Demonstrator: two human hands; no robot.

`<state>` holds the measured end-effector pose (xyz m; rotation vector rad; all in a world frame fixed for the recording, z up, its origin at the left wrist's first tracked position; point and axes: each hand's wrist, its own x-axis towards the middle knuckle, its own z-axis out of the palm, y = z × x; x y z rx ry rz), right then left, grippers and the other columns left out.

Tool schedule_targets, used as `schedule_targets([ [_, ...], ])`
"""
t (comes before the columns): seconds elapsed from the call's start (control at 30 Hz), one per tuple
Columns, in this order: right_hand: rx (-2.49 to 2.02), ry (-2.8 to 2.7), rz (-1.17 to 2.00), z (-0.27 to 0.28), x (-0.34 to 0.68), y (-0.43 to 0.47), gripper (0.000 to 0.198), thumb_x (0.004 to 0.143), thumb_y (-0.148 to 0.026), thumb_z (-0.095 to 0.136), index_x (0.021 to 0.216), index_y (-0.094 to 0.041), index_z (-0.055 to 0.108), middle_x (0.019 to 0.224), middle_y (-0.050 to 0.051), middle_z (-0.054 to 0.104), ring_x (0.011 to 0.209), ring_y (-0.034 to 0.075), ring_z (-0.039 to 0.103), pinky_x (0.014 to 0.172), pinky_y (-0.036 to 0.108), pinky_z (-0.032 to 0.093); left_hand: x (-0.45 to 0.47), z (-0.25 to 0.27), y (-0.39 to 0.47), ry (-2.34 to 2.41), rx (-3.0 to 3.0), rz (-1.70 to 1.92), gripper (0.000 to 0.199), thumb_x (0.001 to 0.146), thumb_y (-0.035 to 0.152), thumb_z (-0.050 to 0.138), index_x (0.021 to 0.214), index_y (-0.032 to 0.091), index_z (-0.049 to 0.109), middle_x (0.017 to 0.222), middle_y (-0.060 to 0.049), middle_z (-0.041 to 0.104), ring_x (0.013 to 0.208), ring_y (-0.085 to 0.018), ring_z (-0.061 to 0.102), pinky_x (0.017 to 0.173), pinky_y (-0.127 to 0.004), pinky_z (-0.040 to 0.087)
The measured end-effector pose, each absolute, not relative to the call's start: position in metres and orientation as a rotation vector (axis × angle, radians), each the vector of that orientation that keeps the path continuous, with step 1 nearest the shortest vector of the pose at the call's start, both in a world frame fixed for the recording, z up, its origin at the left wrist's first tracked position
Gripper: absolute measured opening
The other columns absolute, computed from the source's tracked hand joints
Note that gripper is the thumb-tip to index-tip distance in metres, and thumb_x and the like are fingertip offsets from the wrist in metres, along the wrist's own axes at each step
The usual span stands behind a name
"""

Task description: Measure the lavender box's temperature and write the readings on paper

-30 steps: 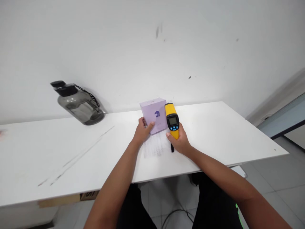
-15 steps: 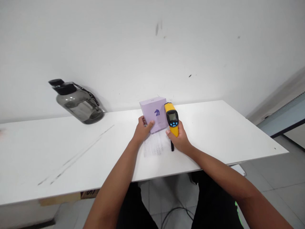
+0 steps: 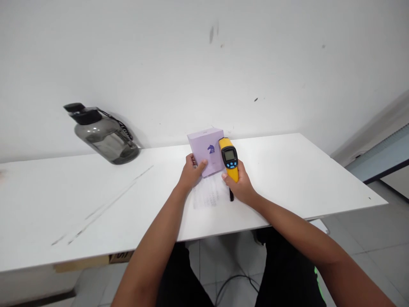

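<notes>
Left hand [image 3: 191, 174] grips the lilac box [image 3: 207, 150] by its near-left corner – box stands mid-table [image 3: 287, 179]. Right hand [image 3: 240, 187] is wrapped round the yellow IR thermometer [image 3: 229, 158], touching the box's right side – display faces up. Grey water jug [image 3: 104, 135] sits far left by the wall.

Printed sheet [image 3: 209, 194]: text too small and faint to read. Purple box [image 3: 206, 149]: lower left corner covered by left hand [image 3: 191, 174], right edge masked by yellow thermometer [image 3: 230, 160]. Thermometer handle buried inside right hand [image 3: 241, 187]; display digits illegible. Both arms cut off at bottom edge. Table [image 3: 303, 179] clipped at left.
</notes>
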<state>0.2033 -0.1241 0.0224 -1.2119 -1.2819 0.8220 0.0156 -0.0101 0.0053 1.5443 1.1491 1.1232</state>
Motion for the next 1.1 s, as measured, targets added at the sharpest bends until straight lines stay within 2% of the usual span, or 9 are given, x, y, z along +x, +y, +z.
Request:
schedule_targets([
  [0.2, -1.230, -1.310, 0.781, 0.0243, 0.2033, -0.1253, 0.057, 0.085, -0.045, 0.067, 0.135, -0.026, 0.046, 0.099, 0.002, 0.061, 0.075, 0.018, 0.057, 0.065, 0.035, 0.050, 0.0161, 0.0065, -0.0115, 1.150, 1.542, 1.127, 0.080, 0.078, 0.069, 0.074, 0.133, 0.020, 0.045, 0.140, -0.020, 0.063, 0.120, -0.031, 0.066, 0.101, -0.050, 0.055],
  [0.53, -1.233, -1.367, 0.687, 0.0280, 0.2044, -0.1274, 0.060, 0.085, -0.041, 0.067, 0.138, -0.025, 0.045, 0.095, 0.003, 0.065, 0.075, 0.021, 0.061, 0.072, 0.042, 0.056, 0.0152, 0.0011, -0.0073, 1.161, 1.535, 1.139, 0.083, 0.075, 0.073, 0.076, 0.133, 0.021, 0.047, 0.140, -0.019, 0.064, 0.122, -0.033, 0.066, 0.099, -0.048, 0.055],
  [0.73, -1.236, -1.416, 0.635, 0.0270, 0.2045, -0.1282, 0.063, 0.084, -0.043, 0.067, 0.140, -0.024, 0.045, 0.114, 0.009, 0.067, 0.091, 0.026, 0.066, 0.082, 0.046, 0.058, 0.0153, 0.0030, -0.0092, 1.146, 1.528, 1.137, 0.082, 0.076, 0.072, 0.076, 0.133, 0.021, 0.047, 0.140, -0.020, 0.064, 0.122, -0.033, 0.067, 0.098, -0.047, 0.057],
  [0.83, -1.235, -1.422, 0.638, 0.0270, 0.2045, -0.1283, 0.063, 0.084, -0.043, 0.067, 0.140, -0.024, 0.044, 0.117, 0.010, 0.067, 0.095, 0.026, 0.067, 0.085, 0.047, 0.058, 0.0154, 0.0028, -0.0093, 1.146, 1.532, 1.134, 0.081, 0.077, 0.071, 0.076, 0.134, 0.021, 0.047, 0.141, -0.020, 0.063, 0.123, -0.033, 0.067, 0.099, -0.047, 0.057],
  [1.1, -1.230, -1.414, 0.649, 0.0266, 0.2056, -0.1272, 0.063, 0.085, -0.043, 0.067, 0.140, -0.025, 0.044, 0.111, 0.008, 0.067, 0.087, 0.025, 0.066, 0.079, 0.046, 0.058, 0.0153, 0.0023, -0.0094, 1.142, 1.529, 1.128, 0.080, 0.078, 0.069, 0.076, 0.135, 0.021, 0.046, 0.141, -0.019, 0.063, 0.124, -0.033, 0.066, 0.100, -0.049, 0.056],
])
